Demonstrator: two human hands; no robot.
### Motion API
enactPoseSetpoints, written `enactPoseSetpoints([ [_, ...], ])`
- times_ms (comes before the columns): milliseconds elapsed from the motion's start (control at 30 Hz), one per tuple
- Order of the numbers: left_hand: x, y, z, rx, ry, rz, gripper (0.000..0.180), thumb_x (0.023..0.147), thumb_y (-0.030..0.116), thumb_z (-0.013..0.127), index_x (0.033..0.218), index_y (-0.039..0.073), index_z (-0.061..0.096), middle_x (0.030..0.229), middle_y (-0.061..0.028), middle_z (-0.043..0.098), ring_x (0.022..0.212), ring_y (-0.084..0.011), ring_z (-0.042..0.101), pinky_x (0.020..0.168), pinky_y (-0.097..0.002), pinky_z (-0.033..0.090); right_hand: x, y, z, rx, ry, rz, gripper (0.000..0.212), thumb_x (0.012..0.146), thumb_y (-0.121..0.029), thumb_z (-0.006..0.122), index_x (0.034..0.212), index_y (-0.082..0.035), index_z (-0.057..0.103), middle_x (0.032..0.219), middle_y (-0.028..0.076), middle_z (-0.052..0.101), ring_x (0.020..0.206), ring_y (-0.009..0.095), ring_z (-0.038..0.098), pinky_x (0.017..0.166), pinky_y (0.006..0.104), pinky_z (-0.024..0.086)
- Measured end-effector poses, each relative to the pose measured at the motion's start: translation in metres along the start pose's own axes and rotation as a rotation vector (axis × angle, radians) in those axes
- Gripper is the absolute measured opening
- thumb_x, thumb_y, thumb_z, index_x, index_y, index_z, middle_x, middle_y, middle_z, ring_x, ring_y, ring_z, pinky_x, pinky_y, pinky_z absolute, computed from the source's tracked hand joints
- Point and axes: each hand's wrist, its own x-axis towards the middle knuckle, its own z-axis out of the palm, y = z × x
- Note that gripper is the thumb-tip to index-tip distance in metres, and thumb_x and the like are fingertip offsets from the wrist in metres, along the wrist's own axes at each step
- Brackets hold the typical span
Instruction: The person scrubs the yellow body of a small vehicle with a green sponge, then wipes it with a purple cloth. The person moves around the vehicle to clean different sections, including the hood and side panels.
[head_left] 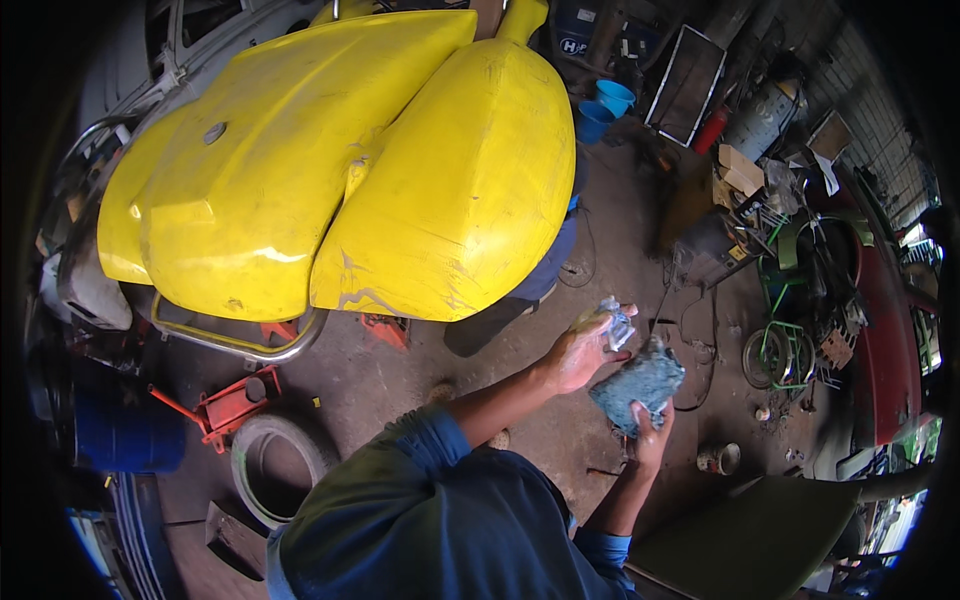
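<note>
Between both hands, crumpled blue rag (638,385) (grimy).

Car workshop — floor jack (232,402), tyre (282,468)

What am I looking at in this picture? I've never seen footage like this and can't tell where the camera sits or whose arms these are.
The camera sits on a person's head and looks down through a fisheye lens, so edges bend. The blue-sleeved arms are the wearer's own. The left hand pinches a small crumpled pale scrap; the right hand holds a blue-grey rag from below. Ahead are two large yellow vehicle body panels. On the workshop floor lie a red jack, a tyre and blue buckets.
</note>
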Motion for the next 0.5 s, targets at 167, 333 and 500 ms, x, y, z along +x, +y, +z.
enactPoseSetpoints([
  [167, -0.013, 0.006, 0.014, 0.364, -0.263, 0.019, 0.066, 0.080, 0.031, 0.066, 0.134, 0.004, 0.039, 0.145, -0.0104, 0.031, 0.127, -0.0216, 0.037, 0.101, -0.0350, 0.034, 0.005, 0.010, -0.003, 0.602, -0.399, 0.137, 0.050, 0.088, -0.011, 0.055, 0.133, -0.001, 0.034, 0.117, 0.014, 0.054, 0.099, 0.025, 0.057, 0.085, 0.0375, 0.048],
  [333, -0.028, -0.004, 0.021, 0.493, -0.201, 0.103, 0.079, 0.078, 0.006, 0.064, 0.144, 0.003, 0.020, 0.143, -0.0086, 0.033, 0.120, -0.0147, 0.040, 0.103, -0.0311, 0.032, 0.014, 0.034, 0.039, -0.311, -0.042, -0.211, 0.063, 0.091, -0.024, 0.051, 0.143, -0.005, 0.020, 0.135, 0.011, 0.039, 0.122, 0.023, 0.041, 0.102, 0.0348, 0.033],
  [500, -0.043, 0.011, 0.037, 0.354, -0.443, 0.003, 0.057, 0.079, 0.010, 0.065, 0.132, 0.003, 0.044, 0.148, -0.0122, 0.026, 0.120, -0.0141, 0.041, 0.098, -0.0293, 0.035, 0.010, 0.012, 0.076, 0.130, -0.107, -0.051, 0.068, 0.091, -0.038, 0.052, 0.144, -0.012, 0.018, 0.129, 0.010, 0.044, 0.113, 0.023, 0.049, 0.096, 0.0370, 0.042],
])
